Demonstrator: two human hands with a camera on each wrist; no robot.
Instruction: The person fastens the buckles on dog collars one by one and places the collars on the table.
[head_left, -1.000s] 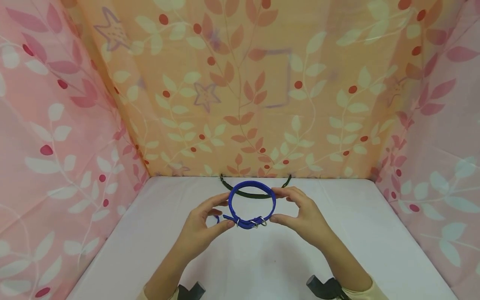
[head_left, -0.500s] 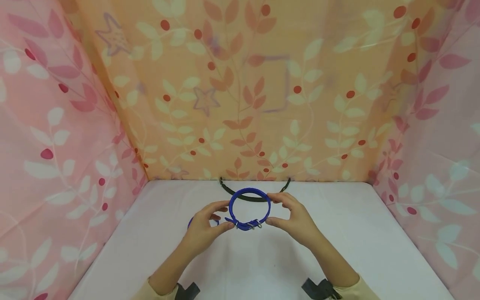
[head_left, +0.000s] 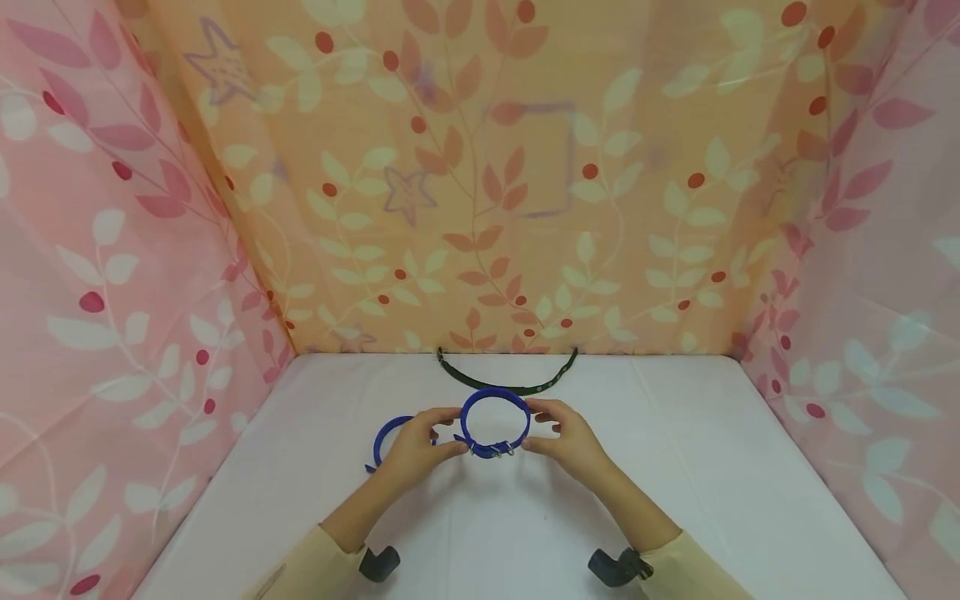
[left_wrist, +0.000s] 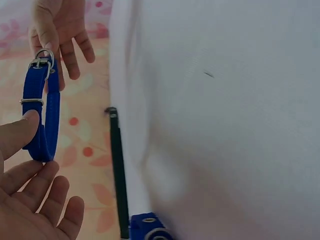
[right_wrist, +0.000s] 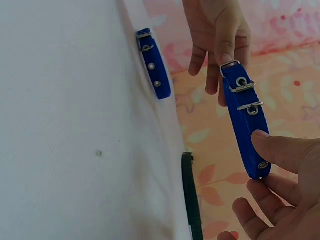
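A blue dog collar (head_left: pixel 492 451), buckled into a ring with metal hardware on its near side, is held above the table between both hands. The left hand (head_left: pixel 411 455) pinches its left side between thumb and fingers. On the right side, the thumb and fingers of the right hand (head_left: pixel 572 445) grip it. The buckle and D-ring show plainly on the collar (right_wrist: pixel 245 105) in the right wrist view. Behind the left hand, a second blue collar (head_left: pixel 378 440) lies on the table, partly hidden by that hand.
A dark green collar (head_left: pixel 474 383) lies unfastened in a curve at the back of the white table (head_left: pixel 675 467). An orange patterned cloth (head_left: pixel 480 167) hangs behind the table, with pink cloths on both sides.
Both hands have moved the held blue collar farther from the head camera and slightly left. More of the second blue collar and the green collar has come into sight.
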